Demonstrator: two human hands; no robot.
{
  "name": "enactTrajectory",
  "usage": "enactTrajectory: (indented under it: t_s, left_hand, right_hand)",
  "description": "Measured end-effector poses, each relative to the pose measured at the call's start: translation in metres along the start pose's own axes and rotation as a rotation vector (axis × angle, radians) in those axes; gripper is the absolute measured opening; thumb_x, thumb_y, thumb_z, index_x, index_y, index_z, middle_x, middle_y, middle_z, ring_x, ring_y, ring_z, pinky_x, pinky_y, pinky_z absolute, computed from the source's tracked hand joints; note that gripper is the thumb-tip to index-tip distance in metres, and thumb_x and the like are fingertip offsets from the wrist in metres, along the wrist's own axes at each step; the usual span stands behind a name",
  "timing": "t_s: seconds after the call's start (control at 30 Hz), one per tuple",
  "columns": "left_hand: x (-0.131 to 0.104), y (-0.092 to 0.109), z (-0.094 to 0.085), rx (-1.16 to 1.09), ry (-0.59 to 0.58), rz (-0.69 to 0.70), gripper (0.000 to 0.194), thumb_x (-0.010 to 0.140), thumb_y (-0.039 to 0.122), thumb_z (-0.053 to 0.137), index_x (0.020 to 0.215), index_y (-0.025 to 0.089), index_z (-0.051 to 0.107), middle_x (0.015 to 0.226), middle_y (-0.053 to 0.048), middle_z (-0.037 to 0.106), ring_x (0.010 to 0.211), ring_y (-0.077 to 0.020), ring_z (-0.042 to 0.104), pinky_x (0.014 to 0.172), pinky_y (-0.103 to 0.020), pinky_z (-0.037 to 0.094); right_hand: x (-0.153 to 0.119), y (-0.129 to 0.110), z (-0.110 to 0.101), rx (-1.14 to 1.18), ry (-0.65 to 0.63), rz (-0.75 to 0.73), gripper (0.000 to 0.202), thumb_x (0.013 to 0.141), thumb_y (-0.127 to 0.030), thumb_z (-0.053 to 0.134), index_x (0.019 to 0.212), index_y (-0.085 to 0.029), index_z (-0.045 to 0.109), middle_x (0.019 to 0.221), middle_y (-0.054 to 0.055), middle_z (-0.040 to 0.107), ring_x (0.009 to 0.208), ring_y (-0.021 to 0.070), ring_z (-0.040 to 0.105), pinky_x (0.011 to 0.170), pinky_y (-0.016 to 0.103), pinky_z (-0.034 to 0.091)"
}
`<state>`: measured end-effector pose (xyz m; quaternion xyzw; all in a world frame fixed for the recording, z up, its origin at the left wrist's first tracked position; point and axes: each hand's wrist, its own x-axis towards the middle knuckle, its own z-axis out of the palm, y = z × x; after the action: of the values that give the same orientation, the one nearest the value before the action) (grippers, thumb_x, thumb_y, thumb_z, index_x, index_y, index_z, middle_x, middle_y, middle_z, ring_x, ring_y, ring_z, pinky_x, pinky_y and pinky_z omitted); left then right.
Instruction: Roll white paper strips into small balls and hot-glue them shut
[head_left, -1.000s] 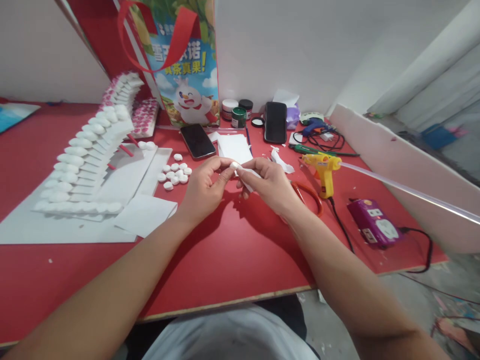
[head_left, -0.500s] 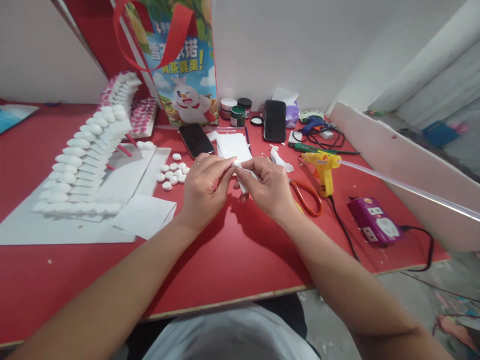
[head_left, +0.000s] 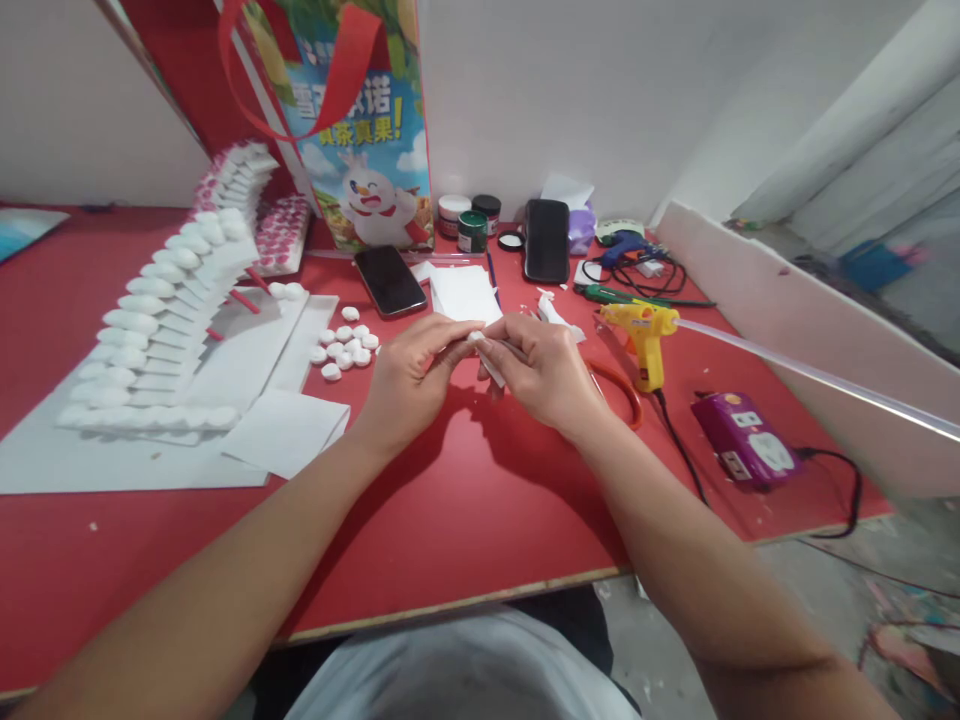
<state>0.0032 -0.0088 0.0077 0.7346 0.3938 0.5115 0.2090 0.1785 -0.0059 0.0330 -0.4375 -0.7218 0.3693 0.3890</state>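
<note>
Above the red table, my left hand and my right hand meet fingertip to fingertip. Between their thumbs and index fingers is a strip of white paper, whose free end slants down under my right fingers. A small white bit shows at its upper end; the fingers cover most of it. Left of my left hand lies a cluster of small white oval pieces. Farther left stands a curved white structure edged with rows of similar ovals. A white sheet lies just beyond my fingers.
At right are a yellow glue gun with a long clear stick, orange-handled scissors and a purple power box. Behind are two phones, paint jars and a printed bag. A folded white paper lies at left.
Both hands stay together on the white paper strip, the fingertips now covering more of its upper end. My right hand has turned slightly. The whole view has shifted a little.
</note>
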Motion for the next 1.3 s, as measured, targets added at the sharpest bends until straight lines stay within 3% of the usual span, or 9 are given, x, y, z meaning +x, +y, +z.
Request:
enactTrajectory:
  t_s: [0.13,0.23,0.3,0.53,0.77,0.9,1.1,1.2,1.3]
  left_hand:
    - [0.001,0.005,-0.001,0.092,0.038,0.012,0.021,0.103,0.028,0.054,0.105,0.019,0.073,0.1,-0.006,0.074,0.095,-0.02,0.068,0.089,-0.032,0.053]
    - [0.003,0.004,-0.003,0.077,0.04,-0.003,0.019,0.102,0.024,0.053,0.105,0.019,0.071,0.101,-0.005,0.072,0.095,-0.0195,0.067,0.091,-0.032,0.052]
    - [0.004,0.002,-0.005,0.063,0.028,-0.014,0.018,0.102,0.025,0.053,0.106,0.019,0.07,0.101,-0.005,0.072,0.096,-0.0194,0.067,0.091,-0.032,0.052]
    - [0.004,0.0,-0.005,0.047,0.009,-0.021,0.019,0.102,0.025,0.054,0.105,0.019,0.071,0.102,-0.006,0.072,0.094,-0.019,0.067,0.091,-0.031,0.052]
    - [0.004,0.001,-0.005,-0.011,0.028,-0.049,0.017,0.1,0.024,0.059,0.103,0.018,0.074,0.099,-0.005,0.074,0.092,-0.0178,0.069,0.089,-0.029,0.054]
    - [0.003,0.002,-0.003,-0.083,0.043,-0.121,0.016,0.098,0.027,0.062,0.103,0.017,0.074,0.101,-0.006,0.076,0.095,-0.0194,0.071,0.091,-0.032,0.056]
    - [0.001,0.006,0.003,-0.188,0.089,-0.248,0.019,0.095,0.034,0.067,0.101,0.017,0.074,0.101,-0.007,0.078,0.093,-0.0208,0.073,0.089,-0.033,0.059]
    - [0.0,0.006,0.006,-0.148,0.135,-0.217,0.02,0.095,0.035,0.068,0.102,0.017,0.075,0.101,-0.007,0.078,0.093,-0.0202,0.073,0.088,-0.032,0.06]
    - [-0.002,0.002,0.009,0.006,0.185,-0.097,0.021,0.098,0.035,0.065,0.104,0.019,0.077,0.099,-0.006,0.077,0.093,-0.0194,0.072,0.087,-0.032,0.059]
  right_hand:
    - [0.006,-0.003,0.001,0.431,-0.015,0.219,0.033,0.097,-0.047,0.064,0.085,-0.016,0.065,0.073,0.005,0.073,0.058,0.0167,0.07,0.062,0.029,0.059]
    - [0.014,-0.004,-0.004,0.763,-0.147,0.508,0.055,0.104,-0.061,0.043,0.089,-0.014,0.067,0.074,0.01,0.074,0.063,0.0202,0.072,0.064,0.034,0.063]
    - [0.017,-0.003,-0.007,0.901,-0.261,0.638,0.059,0.11,-0.053,0.029,0.092,-0.013,0.068,0.075,0.011,0.074,0.064,0.0193,0.072,0.065,0.035,0.064]
    - [0.013,0.001,-0.006,1.037,-0.269,0.593,0.036,0.108,-0.036,0.045,0.092,-0.013,0.068,0.076,0.001,0.066,0.054,0.0092,0.054,0.06,0.031,0.064]
    - [0.01,0.003,-0.003,0.84,-0.218,0.422,0.025,0.084,-0.038,0.082,0.091,-0.015,0.074,0.076,-0.002,0.06,0.064,0.0104,0.058,0.061,0.028,0.061]
    - [0.008,-0.002,0.001,0.56,-0.118,0.295,0.025,0.088,-0.036,0.077,0.101,-0.016,0.073,0.075,-0.003,0.065,0.059,0.009,0.058,0.059,0.025,0.055]
    - [0.004,-0.002,0.008,-0.005,0.154,0.083,0.025,0.094,-0.034,0.068,0.077,-0.017,0.064,0.056,-0.004,0.058,0.048,0.0099,0.052,0.051,0.025,0.041]
    - [0.0,0.0,0.012,-0.167,0.205,-0.005,0.022,0.095,-0.032,0.065,0.079,-0.017,0.066,0.058,-0.002,0.062,0.05,0.0109,0.054,0.054,0.026,0.04]
    - [-0.002,0.0,0.017,-0.134,0.179,-0.022,0.024,0.098,-0.035,0.06,0.083,-0.017,0.066,0.062,0.0,0.066,0.052,0.0116,0.058,0.055,0.025,0.042]
